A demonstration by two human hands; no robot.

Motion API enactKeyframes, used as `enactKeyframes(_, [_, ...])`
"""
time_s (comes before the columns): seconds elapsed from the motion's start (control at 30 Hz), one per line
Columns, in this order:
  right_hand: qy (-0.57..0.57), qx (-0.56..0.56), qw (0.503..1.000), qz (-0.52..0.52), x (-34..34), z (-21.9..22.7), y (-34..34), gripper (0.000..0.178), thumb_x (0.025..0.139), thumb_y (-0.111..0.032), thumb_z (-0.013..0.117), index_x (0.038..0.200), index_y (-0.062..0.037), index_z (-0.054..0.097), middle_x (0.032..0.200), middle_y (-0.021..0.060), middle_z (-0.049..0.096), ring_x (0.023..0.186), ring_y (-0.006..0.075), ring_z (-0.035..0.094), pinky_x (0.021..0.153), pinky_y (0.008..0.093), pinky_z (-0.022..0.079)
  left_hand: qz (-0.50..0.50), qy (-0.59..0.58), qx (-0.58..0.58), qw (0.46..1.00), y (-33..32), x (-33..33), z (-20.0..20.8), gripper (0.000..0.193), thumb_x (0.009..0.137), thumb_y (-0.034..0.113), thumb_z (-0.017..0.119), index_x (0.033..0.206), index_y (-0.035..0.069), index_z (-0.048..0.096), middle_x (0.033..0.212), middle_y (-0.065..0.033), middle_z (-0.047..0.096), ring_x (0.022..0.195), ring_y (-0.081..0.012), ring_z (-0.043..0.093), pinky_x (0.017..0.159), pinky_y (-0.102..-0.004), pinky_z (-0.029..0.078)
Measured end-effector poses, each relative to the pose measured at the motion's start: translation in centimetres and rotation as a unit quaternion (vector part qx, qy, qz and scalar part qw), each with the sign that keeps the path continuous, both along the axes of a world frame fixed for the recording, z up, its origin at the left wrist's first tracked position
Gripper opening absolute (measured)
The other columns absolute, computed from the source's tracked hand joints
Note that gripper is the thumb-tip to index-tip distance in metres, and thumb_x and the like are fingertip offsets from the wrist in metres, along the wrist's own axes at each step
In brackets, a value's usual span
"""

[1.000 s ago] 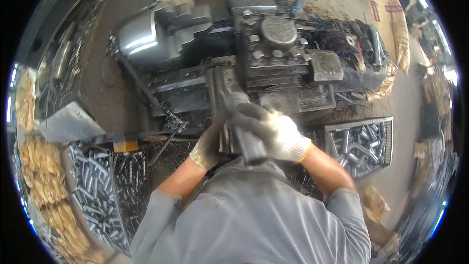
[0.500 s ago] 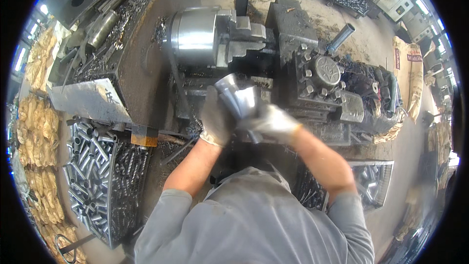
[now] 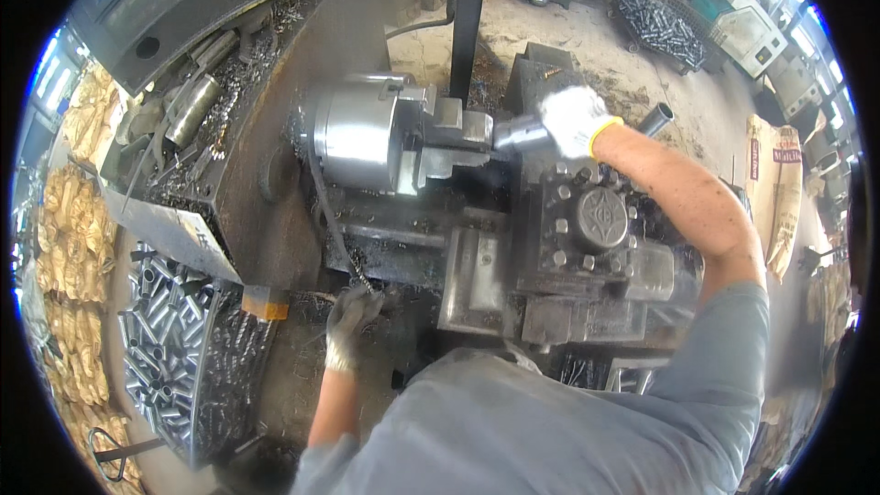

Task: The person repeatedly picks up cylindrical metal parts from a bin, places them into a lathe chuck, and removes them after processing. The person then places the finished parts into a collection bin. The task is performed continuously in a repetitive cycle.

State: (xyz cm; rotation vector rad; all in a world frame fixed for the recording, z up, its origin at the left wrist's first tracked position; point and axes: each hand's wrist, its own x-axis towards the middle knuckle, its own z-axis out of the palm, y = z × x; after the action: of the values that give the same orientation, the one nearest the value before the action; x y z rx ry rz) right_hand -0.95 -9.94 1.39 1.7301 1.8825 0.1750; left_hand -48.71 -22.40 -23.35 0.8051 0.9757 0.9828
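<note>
My right hand (image 3: 573, 124), in a white glove, is closed round a shiny metal tube (image 3: 521, 134). The tube's left end meets the jaws (image 3: 458, 133) of the lathe chuck (image 3: 359, 131); how far it sits inside them I cannot tell. Low on the left, my gloved left hand (image 3: 351, 323) has its fingers curled at the lower end of a long dark rod (image 3: 327, 220). What lies inside those fingers is hidden. The bolted tool post (image 3: 600, 218) stands just below my right forearm.
At the lower left stands a bin full of short metal tubes (image 3: 165, 335). An upright tube (image 3: 656, 117) sticks up behind the tool post. Metal chips lie along the machine housing (image 3: 266, 137). A dark post (image 3: 469, 27) rises behind the chuck.
Both hands were together in front of the chuck with shiny metal tubes. My right hand has moved up and right, one tube now at the jaws. My left hand has dropped to the rod's end.
</note>
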Motion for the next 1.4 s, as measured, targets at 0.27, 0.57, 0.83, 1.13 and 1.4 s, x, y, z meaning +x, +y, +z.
enactKeyframes(0.27, [0.451, -0.091, 0.888, -0.019, 1.4, -6.6, 2.3, 0.075, 0.072, -0.039, 0.089, 0.134, -0.0032, 0.066, 0.096, 0.018, 0.08, 0.085, 0.0267, 0.078, 0.075, 0.0412, 0.061, 0.307, -0.077, -0.097, 0.943, -1.9, -11.3, -5.0, 0.045, 0.111, 0.049, 0.05, 0.123, 0.01, 0.069, 0.092, -0.0035, 0.065, 0.087, -0.0229, 0.062, 0.08, -0.0459, 0.051])
enactKeyframes(0.57, [0.43, -0.101, 0.887, -0.136, 2.3, -9.1, 3.6, 0.053, 0.073, -0.026, 0.084, 0.115, 0.0033, 0.072, 0.092, 0.0188, 0.078, 0.083, 0.0252, 0.075, 0.071, 0.0409, 0.057, 0.326, -0.118, -0.164, 0.924, 2.3, -15.7, -0.7, 0.039, 0.111, 0.049, 0.05, 0.086, 0.02, 0.057, 0.067, 0.0007, 0.048, 0.054, -0.0183, 0.044, 0.055, -0.037, 0.041])
enactKeyframes(0.83, [0.36, 0.04, 0.93, -0.053, -0.4, -5.1, 2.0, 0.096, 0.077, -0.034, 0.085, 0.158, -0.0002, 0.047, 0.138, 0.0284, 0.068, 0.116, 0.0366, 0.072, 0.1, 0.0394, 0.057, 0.343, 0.349, 0.085, 0.868, 2.7, -17.6, -4.8, 0.048, 0.11, 0.042, 0.054, 0.125, -0.001, 0.069, 0.096, -0.0069, 0.069, 0.08, -0.0154, 0.062, 0.071, -0.0337, 0.052])
enactKeyframes(1.13, [0.558, 0.381, 0.737, -0.028, -9.9, 0.8, -23.6, 0.034, 0.083, -0.002, 0.066, 0.115, 0.0008, 0.077, 0.096, 0.014, 0.08, 0.085, 0.0215, 0.077, 0.081, 0.0341, 0.063, 0.327, 0.458, 0.649, 0.512, 7.5, -5.8, 16.0, 0.036, 0.097, 0.003, 0.065, 0.13, -0.011, 0.061, 0.113, -0.0231, 0.072, 0.094, -0.0381, 0.071, 0.087, -0.0467, 0.06])
enactKeyframes(1.4, [0.745, 0.197, 0.603, -0.206, -13.8, -7.3, -27.8, 0.026, 0.09, 0.0, 0.078, 0.116, 0.0006, 0.077, 0.105, 0.0117, 0.081, 0.098, 0.0174, 0.077, 0.09, 0.0336, 0.061, 0.163, 0.676, 0.477, 0.537, 28.7, 10.9, 32.2, 0.079, 0.103, 0.023, 0.06, 0.168, 0.006, 0.02, 0.109, -0.0326, 0.072, 0.099, -0.0424, 0.076, 0.086, -0.0529, 0.06])
